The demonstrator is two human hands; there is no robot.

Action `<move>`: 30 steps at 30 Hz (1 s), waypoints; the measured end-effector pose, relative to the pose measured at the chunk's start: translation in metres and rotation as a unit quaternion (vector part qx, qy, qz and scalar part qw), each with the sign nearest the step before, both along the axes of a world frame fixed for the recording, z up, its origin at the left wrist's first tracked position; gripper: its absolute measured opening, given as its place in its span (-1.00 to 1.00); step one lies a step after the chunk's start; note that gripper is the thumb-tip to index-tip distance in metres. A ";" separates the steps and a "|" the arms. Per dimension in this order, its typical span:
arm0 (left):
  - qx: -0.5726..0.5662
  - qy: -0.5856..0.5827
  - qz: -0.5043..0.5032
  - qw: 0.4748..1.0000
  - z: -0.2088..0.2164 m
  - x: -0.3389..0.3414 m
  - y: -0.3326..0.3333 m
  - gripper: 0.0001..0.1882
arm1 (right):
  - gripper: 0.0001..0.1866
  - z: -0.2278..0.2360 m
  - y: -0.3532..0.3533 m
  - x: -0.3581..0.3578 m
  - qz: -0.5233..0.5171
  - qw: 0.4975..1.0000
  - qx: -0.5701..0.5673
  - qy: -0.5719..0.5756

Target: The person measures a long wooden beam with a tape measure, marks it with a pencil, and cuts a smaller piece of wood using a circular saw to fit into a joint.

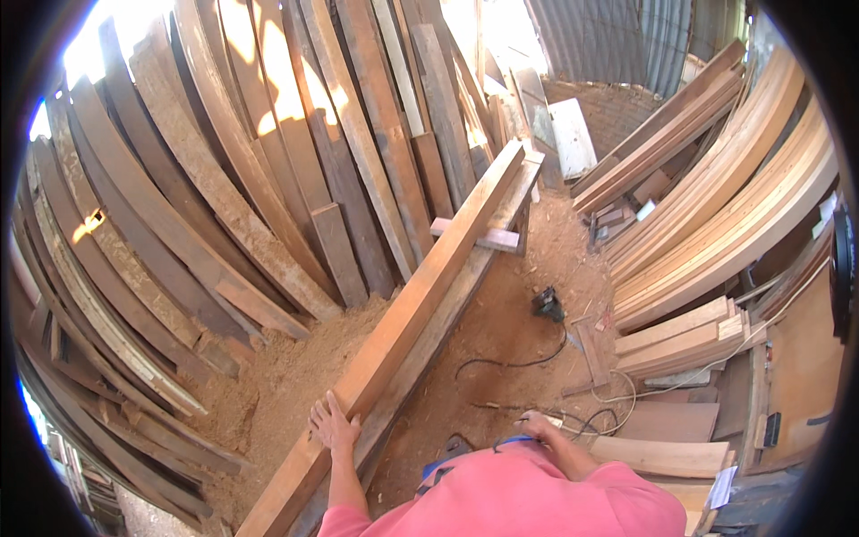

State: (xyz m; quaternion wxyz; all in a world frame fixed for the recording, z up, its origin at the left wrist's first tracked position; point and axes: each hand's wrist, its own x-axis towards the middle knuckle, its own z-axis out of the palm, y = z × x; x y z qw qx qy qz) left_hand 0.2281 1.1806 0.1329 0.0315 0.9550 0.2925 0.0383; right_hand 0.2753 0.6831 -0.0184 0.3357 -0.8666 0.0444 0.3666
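Note:
My left hand (335, 423) lies flat on a long squared timber beam (419, 285), its fingers spread across the top face. The beam runs from the lower left up to the far middle. It rests beside a greyer plank (416, 358), and a short crosspiece (497, 239) lies under it near the far end. My right hand (537, 425) is low beside my body with its fingers curled. What it holds, if anything, is too small to make out. Ahead of it, a dark power tool (548, 304) sits on the floor with a black cable (501, 363).
Many tall boards (242, 179) lean along the left and far side, with sawdust (268, 403) at their feet. Stacked lumber (716, 215) fills the right. A pale cord (633, 394) loops over the floor near short planks (662, 455). A corrugated metal sheet (595, 40) stands at the back.

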 end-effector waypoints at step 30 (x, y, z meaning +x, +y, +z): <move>-0.049 0.039 0.118 0.991 0.011 0.043 -0.021 -0.26 | -0.49 0.117 0.143 0.291 -0.049 0.951 0.305 0.025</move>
